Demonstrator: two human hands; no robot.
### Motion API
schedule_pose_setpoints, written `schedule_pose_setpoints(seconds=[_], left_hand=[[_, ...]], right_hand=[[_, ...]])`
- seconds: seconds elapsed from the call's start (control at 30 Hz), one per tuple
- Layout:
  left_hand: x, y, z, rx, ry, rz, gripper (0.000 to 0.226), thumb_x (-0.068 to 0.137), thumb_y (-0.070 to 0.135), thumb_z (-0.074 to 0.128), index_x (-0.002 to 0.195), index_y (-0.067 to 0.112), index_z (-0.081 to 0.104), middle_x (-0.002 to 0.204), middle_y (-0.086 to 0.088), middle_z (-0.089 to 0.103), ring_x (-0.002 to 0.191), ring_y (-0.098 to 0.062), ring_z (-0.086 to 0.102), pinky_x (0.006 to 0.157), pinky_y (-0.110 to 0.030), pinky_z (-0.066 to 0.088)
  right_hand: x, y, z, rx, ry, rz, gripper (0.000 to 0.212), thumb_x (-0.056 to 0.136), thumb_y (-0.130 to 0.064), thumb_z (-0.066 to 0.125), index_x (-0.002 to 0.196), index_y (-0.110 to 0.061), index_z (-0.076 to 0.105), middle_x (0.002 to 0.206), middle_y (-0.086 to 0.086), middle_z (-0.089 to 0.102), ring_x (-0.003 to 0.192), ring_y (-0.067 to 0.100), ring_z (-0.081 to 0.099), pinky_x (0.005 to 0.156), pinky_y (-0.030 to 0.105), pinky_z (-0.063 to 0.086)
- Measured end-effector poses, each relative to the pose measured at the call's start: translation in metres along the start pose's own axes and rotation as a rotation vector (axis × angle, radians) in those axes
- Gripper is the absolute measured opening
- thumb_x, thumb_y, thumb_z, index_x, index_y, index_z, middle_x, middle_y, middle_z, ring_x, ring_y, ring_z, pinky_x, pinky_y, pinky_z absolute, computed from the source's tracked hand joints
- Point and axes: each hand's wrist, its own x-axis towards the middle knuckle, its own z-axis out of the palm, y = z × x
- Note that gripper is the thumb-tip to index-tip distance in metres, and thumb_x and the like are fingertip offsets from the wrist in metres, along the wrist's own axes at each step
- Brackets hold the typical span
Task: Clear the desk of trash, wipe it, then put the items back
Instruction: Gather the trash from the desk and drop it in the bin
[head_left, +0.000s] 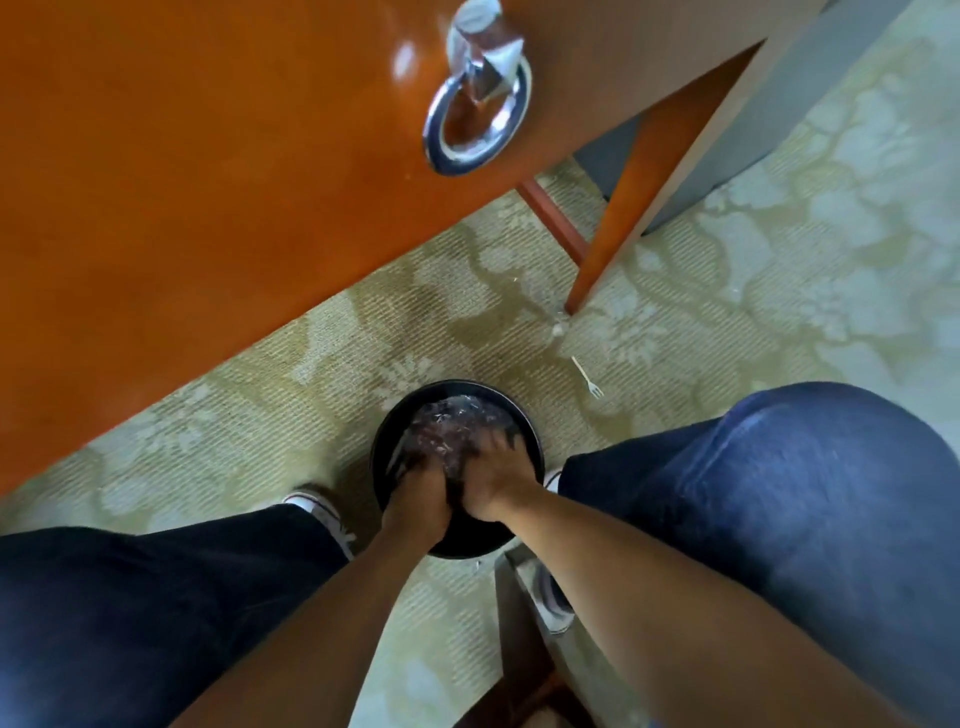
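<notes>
My left hand (415, 506) and right hand (493, 480) press down, fingers spread, on crumpled clear plastic trash (452, 423) inside the round black bin (387, 441) on patterned carpet (753, 270), below the glossy orange wooden desk (208, 182); a small white fork (587, 376) lies nearby.

Bin (384, 447) mouth filled by both hands, hemmed by knees either side; open carpet (727, 291) right, one small fork (587, 376) lying there
</notes>
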Motion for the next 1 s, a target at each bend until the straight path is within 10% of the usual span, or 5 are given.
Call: schedule_pose_setpoints(seconds=[0.2,0.43,0.73,1.0], left_hand=[[-0.010,0.016,-0.025,0.025,-0.159,-0.066,0.053,0.100,0.035,0.055,0.147,0.014,0.043,0.143,-0.015,0.057,0.131,-0.036,0.055,0.103,-0.044,0.049],[-0.067,0.036,-0.095,0.273,0.049,-0.079,0.058,0.100,0.030,0.050,0.151,0.008,0.033,0.129,-0.011,0.066,0.115,-0.031,0.067,0.084,-0.037,0.052],[-0.236,-0.021,-0.201,-0.028,0.610,0.136,0.051,0.095,0.025,0.042,0.144,0.019,0.050,0.131,-0.004,0.063,0.113,-0.029,0.063,0.085,-0.042,0.052],[-0.400,-0.115,-0.284,0.118,1.437,0.231,0.021,0.092,0.017,0.055,0.108,0.013,0.068,0.082,0.003,0.059,0.075,-0.023,0.059,0.058,-0.038,0.048]], right_hand=[[-0.036,0.003,-0.018,0.184,0.089,0.030,0.081,0.094,-0.023,0.060,0.159,-0.012,0.013,0.158,0.022,0.033,0.147,0.042,0.028,0.115,0.050,0.031],[-0.095,-0.031,-0.062,0.129,0.439,-0.057,0.077,0.095,-0.011,0.060,0.158,-0.018,0.017,0.155,0.017,0.034,0.138,0.037,0.041,0.112,0.045,0.040],[-0.205,-0.141,-0.112,0.265,0.959,-0.462,0.069,0.071,-0.004,0.074,0.137,-0.016,0.060,0.124,0.004,0.067,0.110,0.029,0.066,0.089,0.040,0.057],[-0.315,-0.247,-0.174,0.279,1.281,-1.071,0.047,0.083,-0.005,0.060,0.129,-0.010,0.068,0.124,0.000,0.068,0.118,0.019,0.062,0.103,0.036,0.049]])
